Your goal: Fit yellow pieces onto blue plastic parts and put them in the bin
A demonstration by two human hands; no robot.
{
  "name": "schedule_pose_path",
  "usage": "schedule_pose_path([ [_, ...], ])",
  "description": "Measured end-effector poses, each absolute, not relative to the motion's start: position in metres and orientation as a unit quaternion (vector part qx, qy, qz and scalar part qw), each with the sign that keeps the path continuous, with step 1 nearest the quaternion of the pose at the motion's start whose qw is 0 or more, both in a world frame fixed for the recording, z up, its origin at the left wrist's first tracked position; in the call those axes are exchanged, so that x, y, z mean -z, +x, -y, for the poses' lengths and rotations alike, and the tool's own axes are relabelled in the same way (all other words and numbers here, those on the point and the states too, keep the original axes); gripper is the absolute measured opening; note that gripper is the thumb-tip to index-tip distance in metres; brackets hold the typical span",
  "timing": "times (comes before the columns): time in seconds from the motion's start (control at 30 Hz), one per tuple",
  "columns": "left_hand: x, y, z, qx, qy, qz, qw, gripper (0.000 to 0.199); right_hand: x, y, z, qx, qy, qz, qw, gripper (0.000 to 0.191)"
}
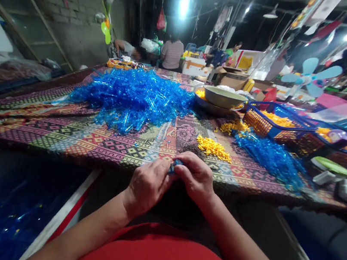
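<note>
My left hand (149,183) and my right hand (195,176) meet at the near edge of the table, fingers closed around one small blue plastic piece (174,165). Most of that piece is hidden by the fingers. Just beyond the hands lies a small heap of yellow plastic parts (214,148), with a patch of tiny dark bits (192,149) beside it. A big pile of clear blue plastic pieces (136,96) spreads over the left and middle of the table. To the right is a smaller blue pile (272,157).
A patterned cloth (71,138) covers the table. Stacked metal bowls (224,97) and blue baskets (279,122) of yellow parts stand at the right, near a light-blue fan (308,76). Boxes with blue pieces (1,208) sit below the table edge. A seated person (172,53) is farther back.
</note>
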State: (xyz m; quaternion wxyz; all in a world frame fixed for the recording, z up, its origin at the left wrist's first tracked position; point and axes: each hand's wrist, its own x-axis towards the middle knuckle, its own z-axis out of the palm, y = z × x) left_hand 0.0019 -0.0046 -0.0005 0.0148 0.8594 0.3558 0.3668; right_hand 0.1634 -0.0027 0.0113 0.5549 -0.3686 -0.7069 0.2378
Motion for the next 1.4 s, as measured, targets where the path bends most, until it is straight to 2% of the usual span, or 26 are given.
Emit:
schedule_pose_path([
  [0.1,-0.005,-0.009,0.005,-0.326,0.870,-0.357,0.099,0.035,-0.003,0.172,-0.001,-0.337,-0.399,0.620,0.586,0.018],
  [0.2,-0.008,-0.020,0.007,-0.267,0.876,-0.379,0.131,0.029,-0.010,0.184,-0.003,-0.294,-0.397,0.671,0.552,0.022],
  [0.27,-0.010,-0.022,0.007,-0.232,0.885,-0.390,0.098,0.026,-0.024,0.188,-0.003,-0.177,-0.386,0.774,0.470,0.023],
  [0.33,-0.012,-0.021,0.007,-0.204,0.899,-0.385,0.053,0.023,-0.039,0.189,-0.002,-0.060,-0.351,0.869,0.344,0.023],
  [0.4,-0.015,-0.019,0.006,-0.189,0.914,-0.359,0.021,0.020,-0.049,0.187,-0.002,0.001,-0.314,0.922,0.227,0.020],
  [0.47,-0.017,-0.017,0.004,-0.184,0.924,-0.335,0.007,0.020,-0.050,0.185,-0.003,0.020,-0.292,0.941,0.168,0.020],
  [0.7,-0.029,-0.029,0.000,-0.159,0.924,-0.347,0.005,0.021,-0.033,0.186,-0.009,0.068,-0.287,0.930,0.218,0.024],
  [0.9,-0.031,-0.020,-0.003,-0.141,0.937,-0.316,-0.042,0.020,-0.040,0.175,-0.009,0.093,-0.286,0.948,0.104,0.024],
  [1.07,-0.024,-0.030,-0.009,-0.166,0.930,-0.326,-0.022,0.018,-0.023,0.189,-0.021,0.096,-0.277,0.945,0.146,0.026],
  [1.13,-0.020,-0.041,-0.012,-0.239,0.897,-0.370,0.038,0.021,-0.012,0.199,-0.024,0.092,-0.326,0.923,0.184,0.024],
  [1.17,-0.018,-0.045,-0.012,-0.293,0.866,-0.395,0.093,0.031,-0.006,0.204,-0.024,0.082,-0.350,0.909,0.209,0.023],
  [1.23,-0.011,-0.048,-0.010,-0.398,0.772,-0.426,0.252,0.053,0.007,0.207,-0.020,0.052,-0.386,0.881,0.268,0.021],
  [1.27,-0.007,-0.045,-0.007,-0.431,0.719,-0.424,0.343,0.057,0.014,0.205,-0.017,0.035,-0.395,0.869,0.294,0.020],
  [1.33,0.000,-0.032,0.000,-0.454,0.636,-0.389,0.488,0.050,0.029,0.196,-0.010,0.002,-0.396,0.858,0.326,0.019],
  [1.4,0.005,-0.016,0.006,-0.474,0.604,-0.357,0.532,0.034,0.043,0.184,-0.004,-0.029,-0.374,0.864,0.336,0.022],
])
